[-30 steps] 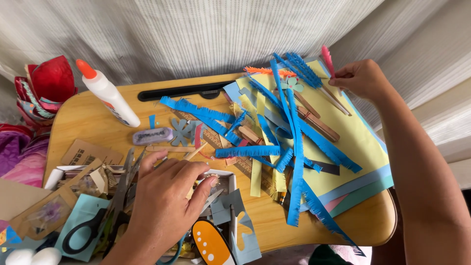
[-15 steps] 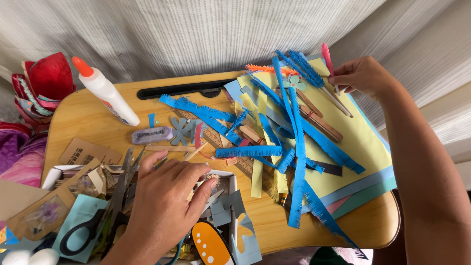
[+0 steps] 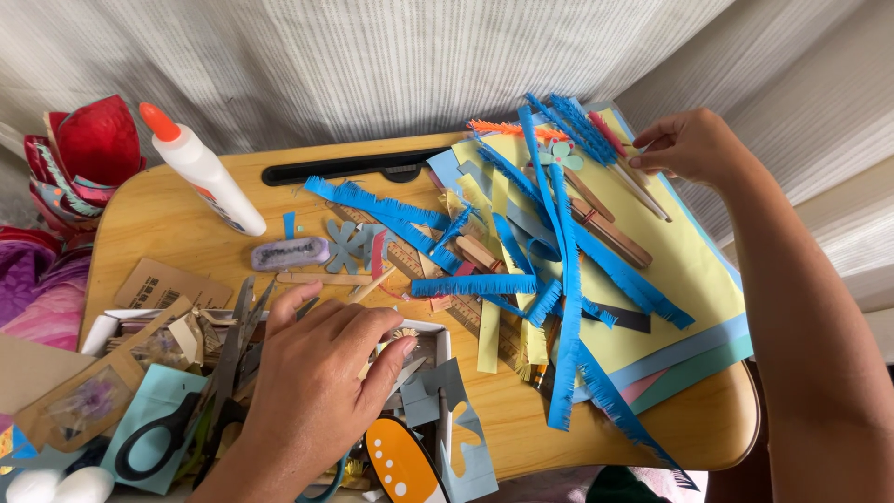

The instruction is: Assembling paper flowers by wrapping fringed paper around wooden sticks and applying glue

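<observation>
On the wooden lap desk (image 3: 168,219), the left hand (image 3: 312,373) lies palm down, fingers loosely spread, over a white box of paper scraps (image 3: 424,359) (black-handled scissors (image 3: 200,391) just beside it). The right hand (image 3: 689,144) pinches a thin stick (image 3: 643,191) at the far right edge of the fringed blue paper strips (image 3: 559,279).

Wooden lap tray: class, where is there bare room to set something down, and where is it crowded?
Bare wood shows on the tray left of the glue bottle, and at the front edge right of the grey-blue cutouts. The blue fringed strips crowd the right side.
</observation>
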